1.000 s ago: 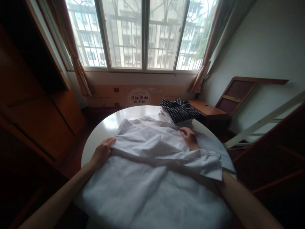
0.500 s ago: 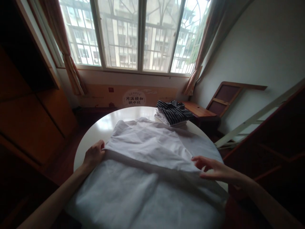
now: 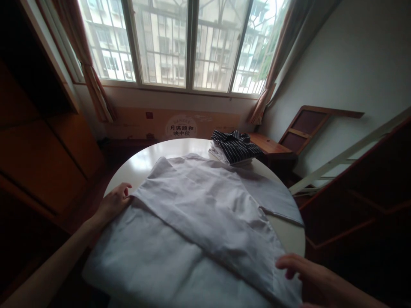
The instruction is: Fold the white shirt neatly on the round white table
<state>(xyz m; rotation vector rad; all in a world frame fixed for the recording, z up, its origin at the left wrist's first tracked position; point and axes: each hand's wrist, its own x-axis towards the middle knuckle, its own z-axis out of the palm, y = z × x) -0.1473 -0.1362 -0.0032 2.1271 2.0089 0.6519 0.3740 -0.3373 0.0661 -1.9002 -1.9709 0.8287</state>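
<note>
Half a second on, my right hand (image 3: 316, 273) had moved nearer me, loosely open at the right edge of the shirt (image 3: 208, 205), gripping nothing I saw; my left hand (image 3: 114, 203) curled opposite, hold unclear. Shirt on table (image 3: 180, 147) seemed part-folded, sleeve (image 3: 272, 194) left out; stack (image 3: 236, 149) looked finished. Panel (image 3: 181, 126) read 月满颐和 映中秋.

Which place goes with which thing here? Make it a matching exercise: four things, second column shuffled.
Things
1. Striped garment
2. White garment
3. Left hand
4. Right hand

Places
A. Near the picture's lower right corner
B. Spread across the round table
C. At the cloth's edge, in the left half of the picture
D. On top of a folded pile

Pairs: 1-D, 2-B, 3-C, 4-A
</note>
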